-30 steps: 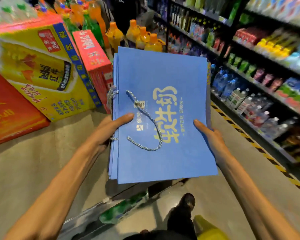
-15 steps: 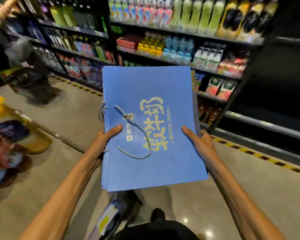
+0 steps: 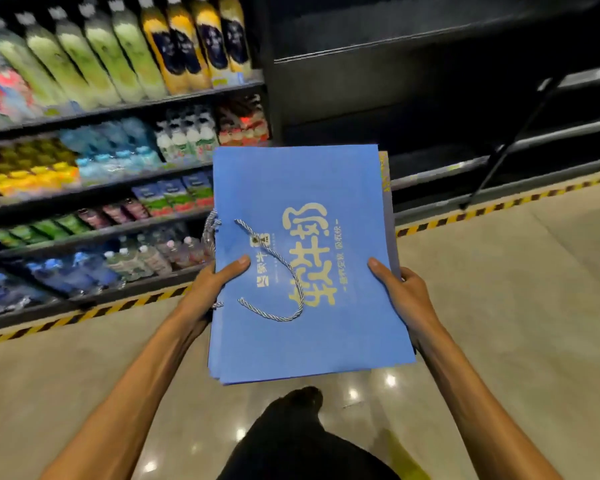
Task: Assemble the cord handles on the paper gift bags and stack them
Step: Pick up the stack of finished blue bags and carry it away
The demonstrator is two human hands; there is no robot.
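Left hand (image 3: 215,289) and right hand (image 3: 400,294) still grip the bag stack (image 3: 309,181), now facing dark shelving (image 3: 430,98)

This is a shop, seen in its drinks aisle. Dark shelves (image 3: 125,106) carry tight rows of bottled drinks (image 3: 118,53) and small packs (image 3: 174,195), grouped by kind and colour. Yellow-and-black striped tape (image 3: 465,214) runs along the foot of the shelving on a glossy floor (image 3: 516,306).
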